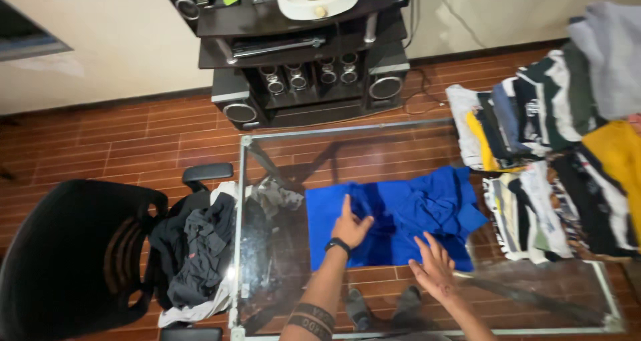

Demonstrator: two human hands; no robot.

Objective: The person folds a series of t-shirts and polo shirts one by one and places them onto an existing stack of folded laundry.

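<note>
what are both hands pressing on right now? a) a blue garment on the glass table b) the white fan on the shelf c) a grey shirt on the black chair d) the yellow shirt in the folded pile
a: the left hand and right hand both lie flat on the blue garment, which is spread on the glass table.

No packages, labels, signs or screens in view; none on table, chair or shelf unit
</note>
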